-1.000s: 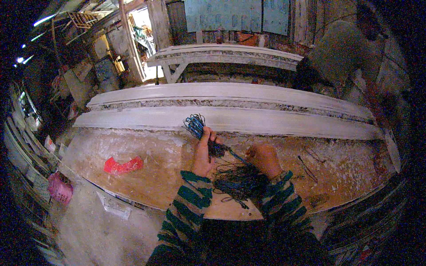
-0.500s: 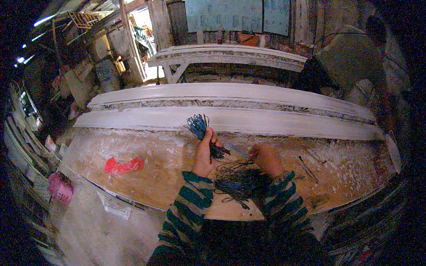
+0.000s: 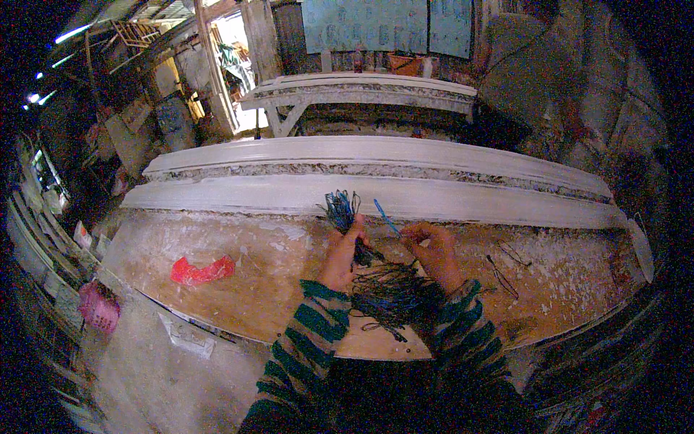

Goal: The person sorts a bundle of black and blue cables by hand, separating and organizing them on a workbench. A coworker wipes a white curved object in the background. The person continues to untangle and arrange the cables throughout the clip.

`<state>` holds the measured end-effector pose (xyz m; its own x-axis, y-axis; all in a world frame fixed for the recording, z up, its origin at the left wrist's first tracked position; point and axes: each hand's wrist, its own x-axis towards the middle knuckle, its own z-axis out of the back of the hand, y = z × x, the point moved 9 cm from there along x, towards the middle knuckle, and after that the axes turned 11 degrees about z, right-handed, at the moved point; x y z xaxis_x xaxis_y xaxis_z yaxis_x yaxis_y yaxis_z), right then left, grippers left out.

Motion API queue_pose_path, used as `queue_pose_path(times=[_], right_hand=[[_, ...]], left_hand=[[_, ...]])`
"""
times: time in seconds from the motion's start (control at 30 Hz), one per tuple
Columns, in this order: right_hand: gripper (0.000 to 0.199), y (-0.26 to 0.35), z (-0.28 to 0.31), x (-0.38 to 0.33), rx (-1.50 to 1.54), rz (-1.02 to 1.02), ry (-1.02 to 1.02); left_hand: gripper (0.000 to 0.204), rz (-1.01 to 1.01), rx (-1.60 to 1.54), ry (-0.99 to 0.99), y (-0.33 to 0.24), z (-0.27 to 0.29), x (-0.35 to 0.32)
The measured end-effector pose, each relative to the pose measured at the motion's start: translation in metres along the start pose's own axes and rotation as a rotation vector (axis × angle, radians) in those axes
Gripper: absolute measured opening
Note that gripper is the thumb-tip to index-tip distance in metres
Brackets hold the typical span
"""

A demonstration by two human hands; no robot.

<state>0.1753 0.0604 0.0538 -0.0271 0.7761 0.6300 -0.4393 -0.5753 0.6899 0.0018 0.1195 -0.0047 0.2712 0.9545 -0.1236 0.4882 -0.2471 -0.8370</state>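
Closed around the middle of a bundle of looped dark and blue cords (image 3: pixel 341 210), my left hand (image 3: pixel 343 259) keeps its loops fanned out at the top. The bundle's dark lower ends come out below the fingers. My right hand (image 3: pixel 431 249) pinches a short blue strand (image 3: pixel 386 215) that points up and to the left, apart from the bundle. Beneath and between both hands, a loose pile of dark cords (image 3: pixel 394 295) lies on the worn wooden board (image 3: pixel 275 289). Part of the pile is hidden by my right sleeve.
Two long white mouldings (image 3: pixel 376 195) run across the board's far side. A red curved piece (image 3: pixel 202 270) lies at left, a few stray cords (image 3: pixel 502 276) at right. Behind stands a white-topped bench (image 3: pixel 361 92); a pink basket (image 3: pixel 99 307) sits low at left.
My left hand and the bundle have shifted slightly right. My right hand, blurred before, is now steady, with the blue strand raised more upright. A dark shape at back right has moved.
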Motion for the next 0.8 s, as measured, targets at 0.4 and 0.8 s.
queue_pose_path(times=[0.4,0.8], right_hand=[[0.012,0.051,-0.022,0.000,-0.051,0.117,0.102],[0.015,0.027,-0.024,-0.005,-0.317,0.159,0.172]], left_hand=[[0.027,0.158,0.149,0.083,0.003,-0.034,-0.031],[0.024,-0.019,-0.006,-0.092,-0.006,0.010,-0.008]])
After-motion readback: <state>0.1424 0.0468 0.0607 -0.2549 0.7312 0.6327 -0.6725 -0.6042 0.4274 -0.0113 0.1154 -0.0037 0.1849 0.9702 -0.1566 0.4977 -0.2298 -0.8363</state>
